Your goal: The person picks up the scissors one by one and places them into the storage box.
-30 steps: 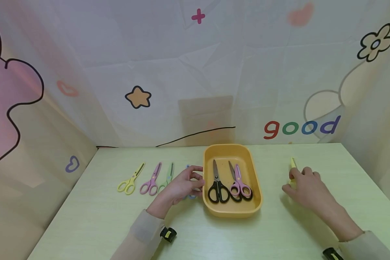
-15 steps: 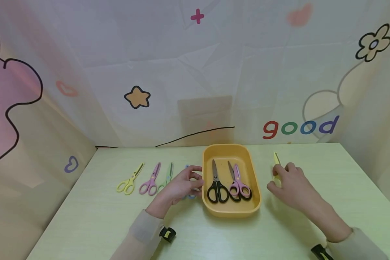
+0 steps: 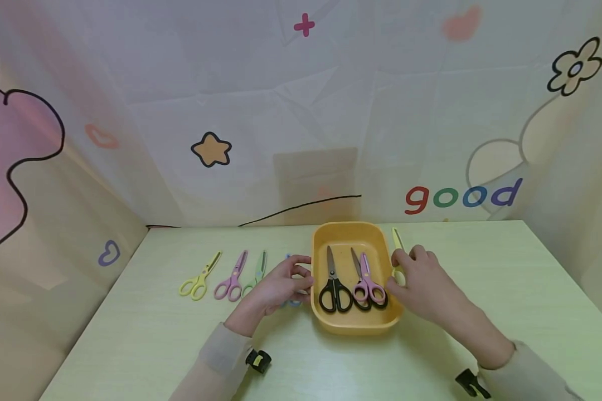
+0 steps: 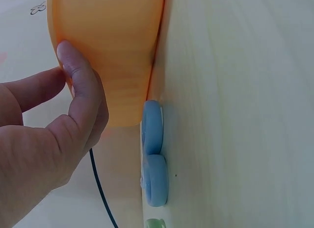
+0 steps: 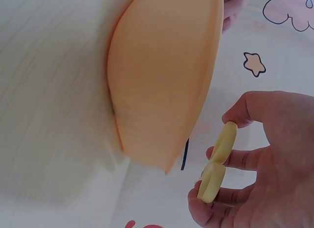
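Note:
The right hand [image 3: 428, 287] pinches a pair of yellow scissors [image 3: 398, 239] by the handles, beside the right rim of the orange tray [image 3: 357, 324]. In the right wrist view thumb and fingers press on either side of the yellow finger loops [image 5: 223, 144], held near the tray's wall. At the tray's left side, the left hand [image 3: 281, 285] grips the rim with thumb and fingertips. Inside the tray lie black-handled scissors [image 3: 334, 294] on the left. On the right, pink scissors [image 3: 369, 285] rest over another black-handled pair, partly hiding it.
Left of the tray, yellow scissors [image 3: 199, 281], purple scissors [image 3: 234, 278] and green scissors [image 3: 260, 267] lie in a row on the table [image 3: 145, 334]. Blue scissors [image 4: 156, 179] lie close to the tray, mostly behind the left hand. A printed curtain [image 3: 256, 67] rises behind.
The right hand has carried the yellow scissors leftward from the right part of the table to the tray's right rim. The left hand stays at the tray, which keeps its place.

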Demonstrator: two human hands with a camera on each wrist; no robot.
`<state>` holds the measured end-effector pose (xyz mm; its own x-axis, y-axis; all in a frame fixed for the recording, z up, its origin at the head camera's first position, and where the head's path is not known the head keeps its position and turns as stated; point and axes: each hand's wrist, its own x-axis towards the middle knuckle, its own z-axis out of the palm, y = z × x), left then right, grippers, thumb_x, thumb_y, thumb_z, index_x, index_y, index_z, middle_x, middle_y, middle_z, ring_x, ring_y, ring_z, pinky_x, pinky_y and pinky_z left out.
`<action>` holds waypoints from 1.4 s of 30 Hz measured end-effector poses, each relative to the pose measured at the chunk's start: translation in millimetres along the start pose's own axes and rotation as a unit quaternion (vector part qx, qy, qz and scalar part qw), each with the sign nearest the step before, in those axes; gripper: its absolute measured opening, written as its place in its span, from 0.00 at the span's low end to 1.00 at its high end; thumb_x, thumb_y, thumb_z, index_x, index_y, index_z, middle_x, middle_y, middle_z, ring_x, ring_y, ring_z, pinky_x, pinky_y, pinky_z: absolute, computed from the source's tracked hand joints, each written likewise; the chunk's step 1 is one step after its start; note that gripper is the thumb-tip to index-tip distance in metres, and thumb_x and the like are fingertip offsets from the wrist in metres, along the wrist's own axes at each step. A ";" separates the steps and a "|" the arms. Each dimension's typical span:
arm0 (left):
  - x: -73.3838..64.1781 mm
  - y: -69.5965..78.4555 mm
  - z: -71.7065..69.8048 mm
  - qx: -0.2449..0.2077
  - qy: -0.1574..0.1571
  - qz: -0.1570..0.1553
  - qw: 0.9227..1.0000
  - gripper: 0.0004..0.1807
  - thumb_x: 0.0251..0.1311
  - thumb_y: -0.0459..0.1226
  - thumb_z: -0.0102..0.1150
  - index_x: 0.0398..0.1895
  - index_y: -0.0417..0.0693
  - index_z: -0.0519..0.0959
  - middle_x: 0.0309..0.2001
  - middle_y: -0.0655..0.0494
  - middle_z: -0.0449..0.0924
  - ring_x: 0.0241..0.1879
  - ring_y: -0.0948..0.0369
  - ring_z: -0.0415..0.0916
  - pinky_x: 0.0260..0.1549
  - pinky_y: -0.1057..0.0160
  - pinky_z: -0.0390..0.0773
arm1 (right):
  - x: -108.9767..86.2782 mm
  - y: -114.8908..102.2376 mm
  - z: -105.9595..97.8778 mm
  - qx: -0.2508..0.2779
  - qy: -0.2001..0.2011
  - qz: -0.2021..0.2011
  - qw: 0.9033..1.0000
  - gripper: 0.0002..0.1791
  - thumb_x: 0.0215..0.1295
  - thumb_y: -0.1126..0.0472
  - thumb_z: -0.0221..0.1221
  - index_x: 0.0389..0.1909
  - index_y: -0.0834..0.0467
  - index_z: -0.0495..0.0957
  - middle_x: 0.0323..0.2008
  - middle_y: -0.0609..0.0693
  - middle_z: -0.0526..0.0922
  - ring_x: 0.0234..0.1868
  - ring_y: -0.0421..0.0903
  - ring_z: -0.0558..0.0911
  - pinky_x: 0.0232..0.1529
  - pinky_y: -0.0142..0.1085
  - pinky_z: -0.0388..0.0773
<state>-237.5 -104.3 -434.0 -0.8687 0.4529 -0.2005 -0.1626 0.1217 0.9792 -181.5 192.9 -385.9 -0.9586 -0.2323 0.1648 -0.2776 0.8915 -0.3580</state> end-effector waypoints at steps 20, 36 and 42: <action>1.1 -2.0 -2.6 -0.024 -0.014 0.003 1.000 0.29 0.72 0.25 0.56 0.73 0.33 0.59 0.45 0.47 0.74 0.35 0.59 0.79 0.40 0.57 0.86 | 10.4 -40.1 15.6 0.011 -0.033 -0.033 0.999 0.13 0.63 0.57 0.63 0.46 0.57 0.77 0.36 0.54 0.69 0.37 0.53 0.69 0.31 0.40 0.69; 1.3 -4.3 -4.1 -0.039 -0.020 0.005 0.999 0.29 0.72 0.25 0.56 0.72 0.32 0.59 0.44 0.47 0.74 0.36 0.59 0.78 0.41 0.56 0.86 | 10.3 -45.3 44.7 -0.011 -0.092 -0.021 0.995 0.13 0.66 0.56 0.67 0.34 0.57 0.72 0.33 0.57 0.69 0.35 0.54 0.69 0.28 0.42 0.72; 1.4 -5.2 -4.5 -0.041 -0.021 0.007 0.999 0.29 0.72 0.25 0.55 0.72 0.32 0.59 0.44 0.47 0.74 0.35 0.59 0.78 0.41 0.56 0.86 | 11.3 -45.7 46.1 -0.039 -0.093 -0.017 0.995 0.15 0.68 0.54 0.67 0.41 0.61 0.77 0.35 0.61 0.73 0.35 0.56 0.74 0.30 0.47 0.78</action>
<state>-239.9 -108.2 -439.2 -0.8506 0.4914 -0.1872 -0.1908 0.0434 0.9807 -182.6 131.5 -410.0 -0.9458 -0.3248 0.0006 -0.3118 0.9074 -0.2819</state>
